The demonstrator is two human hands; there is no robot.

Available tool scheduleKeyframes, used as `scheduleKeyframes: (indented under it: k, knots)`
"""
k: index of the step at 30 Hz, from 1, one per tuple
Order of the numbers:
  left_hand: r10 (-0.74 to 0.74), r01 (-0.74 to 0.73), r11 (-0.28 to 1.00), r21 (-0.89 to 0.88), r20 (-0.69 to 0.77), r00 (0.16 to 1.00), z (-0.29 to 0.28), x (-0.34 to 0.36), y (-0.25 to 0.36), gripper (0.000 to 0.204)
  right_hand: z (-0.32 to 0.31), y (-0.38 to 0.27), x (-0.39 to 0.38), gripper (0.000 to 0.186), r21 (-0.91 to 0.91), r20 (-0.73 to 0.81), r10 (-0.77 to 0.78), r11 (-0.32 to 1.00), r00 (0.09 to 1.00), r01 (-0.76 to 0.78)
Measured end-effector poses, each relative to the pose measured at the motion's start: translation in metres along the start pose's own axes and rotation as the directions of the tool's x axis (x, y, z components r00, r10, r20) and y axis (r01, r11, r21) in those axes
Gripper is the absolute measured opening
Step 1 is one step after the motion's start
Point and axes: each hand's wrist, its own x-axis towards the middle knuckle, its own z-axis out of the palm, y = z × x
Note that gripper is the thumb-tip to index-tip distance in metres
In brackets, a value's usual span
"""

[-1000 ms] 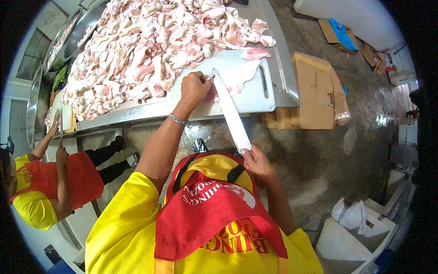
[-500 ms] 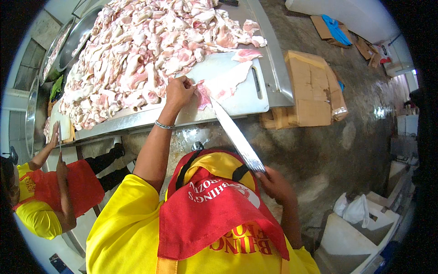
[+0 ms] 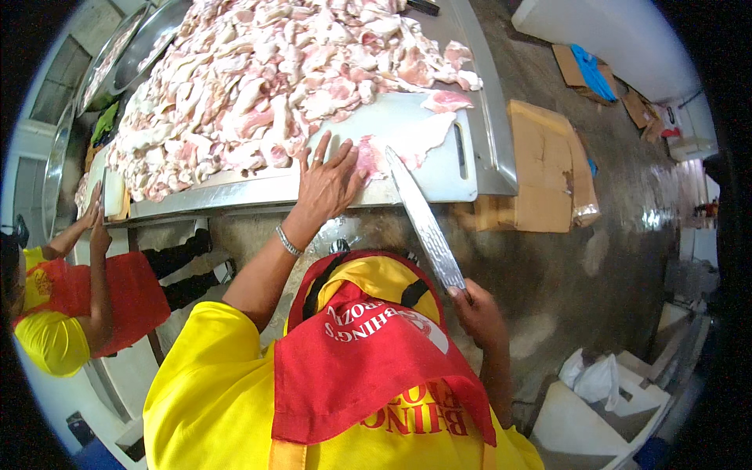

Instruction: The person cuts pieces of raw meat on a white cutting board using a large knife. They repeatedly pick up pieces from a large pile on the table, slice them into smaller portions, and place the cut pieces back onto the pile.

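My left hand (image 3: 329, 178) lies with its fingers spread at the near left part of the white cutting board (image 3: 464, 186), fingertips beside a flat piece of pale, pink-edged meat (image 3: 415, 142). Nothing shows in its grasp. In my right hand (image 3: 478, 315) is the handle of a large knife (image 3: 423, 215). Its long blade slants up and left, and the tip rests on or just over the meat piece. A smaller pink scrap (image 3: 446, 101) sits at the board's far edge. Beyond the board rises a big heap of raw meat pieces (image 3: 258, 86).
The steel table (image 3: 497, 149) has a raised rim. Cardboard boxes (image 3: 548, 168) stand on the wet floor to its right. At far left a co-worker in a red apron (image 3: 133, 301) works at another board. Metal basins (image 3: 129, 66) are behind them; white containers (image 3: 583, 419) stand lower right.
My left hand has gone from closed fingers at the meat's left edge to spread, palm down. The knife's tip has shifted slightly further onto the meat. The whole view has moved a little.
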Motion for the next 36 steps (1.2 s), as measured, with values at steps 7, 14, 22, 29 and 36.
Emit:
scheduleKeyframes:
  k: [7, 14, 22, 29, 36]
  knots:
    - [-0.117, 0.108, 0.989, -0.105, -0.081, 0.990, -0.003, 0.020, 0.006, 0.036, 0.008, -0.015, 0.012, 0.029, -0.058, -0.093, 0.020, 0.998, 0.995, -0.026]
    - [-0.037, -0.027, 0.919, -0.392, -0.155, 0.987, 0.021, 0.017, 0.016, 0.023, 0.008, -0.037, 0.033, 0.032, -0.262, -0.113, -0.172, 0.955, 0.979, 0.137]
    - [-0.016, 0.007, 0.944, -0.330, -0.023, 1.000, 0.003, -0.001, 0.018, 0.027, 0.018, -0.046, 0.071, 0.033, -0.405, -0.112, -0.159, 0.909, 0.981, 0.101]
    - [0.171, -0.139, 0.952, -0.274, 0.099, 0.980, -0.012, -0.031, 0.001, 0.034, 0.021, -0.054, 0.081, 0.031, -0.441, -0.164, -0.195, 0.892, 0.967, 0.105]
    - [0.119, -0.148, 0.884, -0.443, -0.093, 0.989, -0.008, -0.042, 0.010, 0.033, 0.020, -0.045, 0.039, 0.028, -0.402, -0.133, -0.192, 0.907, 0.972, 0.124]
